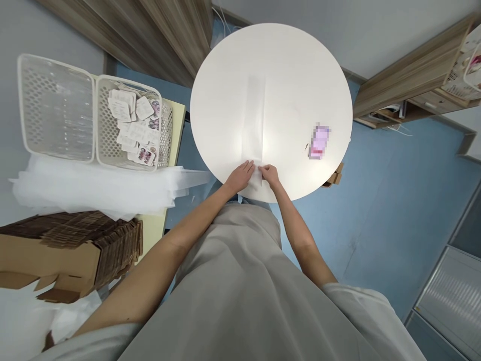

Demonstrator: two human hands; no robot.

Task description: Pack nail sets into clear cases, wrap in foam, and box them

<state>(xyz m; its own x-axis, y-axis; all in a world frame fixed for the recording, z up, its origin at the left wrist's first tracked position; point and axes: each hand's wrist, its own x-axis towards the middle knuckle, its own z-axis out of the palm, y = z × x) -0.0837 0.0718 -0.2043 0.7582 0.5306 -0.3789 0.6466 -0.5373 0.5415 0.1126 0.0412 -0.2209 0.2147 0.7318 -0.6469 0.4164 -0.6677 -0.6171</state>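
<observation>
L hand flat on strip, 6 o'clock end; R hand just apart, at edge, can't tell if pinching; light touch needed, prob.

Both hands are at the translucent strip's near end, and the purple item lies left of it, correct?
No: the head view shows the purple item right of the translucent strip. The left hand and right hand are at the strip's near end.
</observation>
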